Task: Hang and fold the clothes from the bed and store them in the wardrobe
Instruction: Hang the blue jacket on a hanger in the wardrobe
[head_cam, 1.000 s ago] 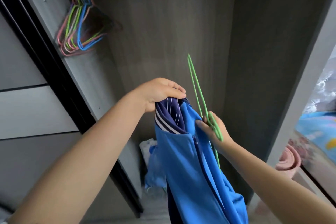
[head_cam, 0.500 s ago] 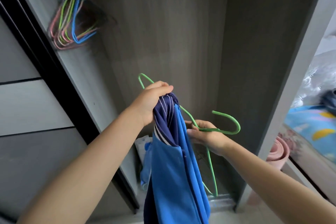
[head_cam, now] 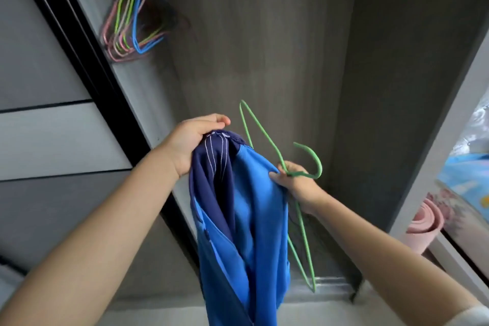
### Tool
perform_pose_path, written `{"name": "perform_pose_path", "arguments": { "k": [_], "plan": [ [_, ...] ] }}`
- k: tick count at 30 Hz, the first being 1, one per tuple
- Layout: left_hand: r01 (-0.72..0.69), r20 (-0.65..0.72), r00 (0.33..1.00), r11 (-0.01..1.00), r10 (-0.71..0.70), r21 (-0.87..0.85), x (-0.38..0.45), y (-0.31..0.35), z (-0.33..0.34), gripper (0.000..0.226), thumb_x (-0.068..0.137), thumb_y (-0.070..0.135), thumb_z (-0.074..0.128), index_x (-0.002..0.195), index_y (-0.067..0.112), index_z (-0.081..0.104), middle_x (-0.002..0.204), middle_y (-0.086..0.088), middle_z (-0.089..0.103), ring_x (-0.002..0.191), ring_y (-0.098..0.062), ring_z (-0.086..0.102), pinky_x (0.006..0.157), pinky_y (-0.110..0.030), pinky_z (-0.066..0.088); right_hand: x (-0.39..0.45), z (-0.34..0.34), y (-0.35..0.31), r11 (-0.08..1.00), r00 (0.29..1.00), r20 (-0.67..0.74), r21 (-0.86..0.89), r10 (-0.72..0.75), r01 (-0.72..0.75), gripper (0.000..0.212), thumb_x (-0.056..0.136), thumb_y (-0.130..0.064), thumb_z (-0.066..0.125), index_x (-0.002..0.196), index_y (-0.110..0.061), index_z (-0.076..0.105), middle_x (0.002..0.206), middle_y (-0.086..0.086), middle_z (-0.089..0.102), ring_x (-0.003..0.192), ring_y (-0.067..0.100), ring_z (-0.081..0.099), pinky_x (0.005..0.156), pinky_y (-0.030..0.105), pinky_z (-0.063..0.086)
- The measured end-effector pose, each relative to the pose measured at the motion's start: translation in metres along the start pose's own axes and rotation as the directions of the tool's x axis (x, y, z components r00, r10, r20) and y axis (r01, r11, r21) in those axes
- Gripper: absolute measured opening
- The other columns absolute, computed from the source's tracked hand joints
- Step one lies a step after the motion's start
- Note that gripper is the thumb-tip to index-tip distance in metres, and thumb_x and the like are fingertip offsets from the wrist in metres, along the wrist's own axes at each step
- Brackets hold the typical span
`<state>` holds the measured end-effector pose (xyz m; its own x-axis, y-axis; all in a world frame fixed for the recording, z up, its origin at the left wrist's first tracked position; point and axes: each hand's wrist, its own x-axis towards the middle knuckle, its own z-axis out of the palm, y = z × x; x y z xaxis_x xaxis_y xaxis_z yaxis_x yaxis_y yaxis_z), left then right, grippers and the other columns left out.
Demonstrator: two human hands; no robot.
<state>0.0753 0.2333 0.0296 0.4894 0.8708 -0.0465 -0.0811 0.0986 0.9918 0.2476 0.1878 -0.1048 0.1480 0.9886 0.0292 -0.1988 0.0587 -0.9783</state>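
- An open wardrobe (head_cam: pixel 264 47) fills the view, its back and side panels a dull grey-brown wood grain, with a pale grey upright on the left and a black sliding-door track running beside it.
- A bunch of spare hangers (head_cam: pixel 132 21) in pink, green, blue and a dark colour hangs at the upper left of the compartment, close against the left upright.
- The left hand (head_cam: pixel 193 140) is raised in front of the wardrobe, fingers curled over the top of a blue jacket (head_cam: pixel 251 219) and gripping it at the collar, where navy fabric with thin white stripes shows.
- The jacket hangs down from that grip between the two forearms, bright blue outside and darker navy in its inner folds, its lower end running out of the bottom of the view.
- The right hand (head_cam: pixel 296 182) pinches a green hanger (head_cam: pixel 275 151) near the base of its hook, and its fingers also touch the right edge of the jacket.
- The hanger's hook curves out to the right of the hand; one shoulder points up beside the collar, and the other end drops down behind the jacket's right edge.
- A rolled pink mat (head_cam: pixel 426 222) stands outside the wardrobe at the right, beside a bed (head_cam: pixel 465 180) with blue patterned bedding.
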Motion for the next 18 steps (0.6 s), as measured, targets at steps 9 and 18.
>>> {"name": "perform_pose_path", "arguments": {
  "k": [9,18],
  "plan": [
    [0.037,0.009,0.999,0.970,-0.041,0.239,-0.008,-0.018,-0.034,0.024,0.092,-0.004,0.042,0.077,0.014,0.047,0.044,0.007,0.053,0.036,-0.002,0.048,0.040,-0.011,0.040,-0.020,-0.009,-0.025,0.956,0.955,0.211,-0.250,0.209,-0.154,0.026,0.096,-0.022,0.042,0.077,-0.014,0.058,0.059,-0.013,0.066,0.057,-0.001,0.062,0.053,0.013,0.048],
    [0.085,0.162,0.976,0.942,-0.144,0.325,0.003,-0.046,-0.037,0.022,0.091,0.000,0.049,0.076,0.016,0.049,0.051,0.002,0.054,0.040,-0.008,0.050,0.041,-0.015,0.041,-0.033,-0.019,-0.013,0.923,0.879,0.314,-0.258,0.358,-0.284,0.027,0.096,-0.010,0.045,0.076,-0.014,0.064,0.063,-0.012,0.068,0.058,-0.003,0.063,0.055,0.011,0.047]
  ]
}}
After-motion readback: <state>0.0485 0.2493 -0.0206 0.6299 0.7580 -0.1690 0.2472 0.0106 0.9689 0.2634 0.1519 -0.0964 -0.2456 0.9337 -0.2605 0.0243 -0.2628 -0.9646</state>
